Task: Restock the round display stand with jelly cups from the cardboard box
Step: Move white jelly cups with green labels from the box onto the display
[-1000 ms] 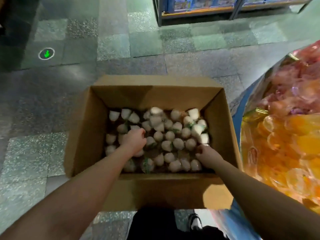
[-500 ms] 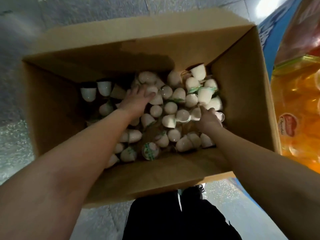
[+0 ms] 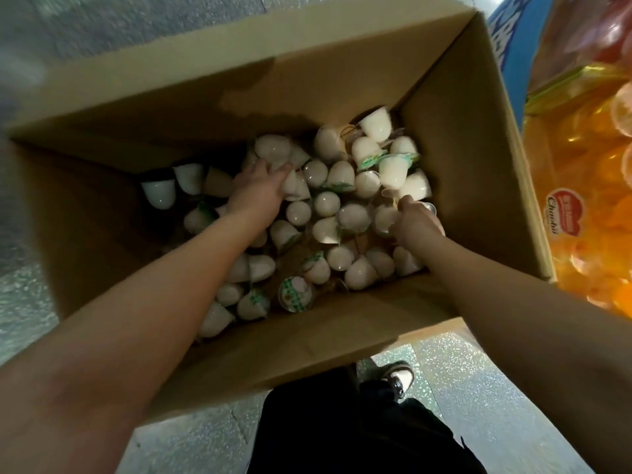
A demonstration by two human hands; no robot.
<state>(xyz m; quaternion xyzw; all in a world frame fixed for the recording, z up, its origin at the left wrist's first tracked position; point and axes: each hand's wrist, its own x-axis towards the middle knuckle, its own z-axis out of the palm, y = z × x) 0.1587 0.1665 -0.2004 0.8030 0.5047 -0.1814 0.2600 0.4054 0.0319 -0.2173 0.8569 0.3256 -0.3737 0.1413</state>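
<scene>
- Two bare hands reach down into the open brown cardboard box (image 3: 455, 138), both among the loose pile of small white plastic jelly cups (image 3: 326, 203) on the box floor.
- The left hand (image 3: 258, 191) lies at the middle of the box, its fingers (image 3: 284, 172) stretched forward and a little bent over one white cup (image 3: 292, 186) towards the far wall; whether they actually grip it I cannot tell.
- The right hand (image 3: 415, 222) sits close to the box's right wall, fingers curled in around a clear-rimmed cup (image 3: 427, 208) that shows only partly past the knuckles.
- Most cups lie tipped on their sides or upside down; a few by the box's near wall show round green-and-white foil lids (image 3: 295, 295).
- A handful of cups sit apart in the shadowed left part of the box, near the far-left corner.
- Both bare forearms run from the near edge of the box into it, the left one crossing over several cups.
- Just outside the box's right wall stands the round display stand with a blue rim (image 3: 509, 46), heaped with orange and red translucent jelly cups (image 3: 588, 186) and bearing a red label (image 3: 562, 213).
- Below the box's near wall are the person's black trousers (image 3: 342, 425) and a dark-and-white shoe (image 3: 398, 379) on the speckled grey floor (image 3: 478, 388).
</scene>
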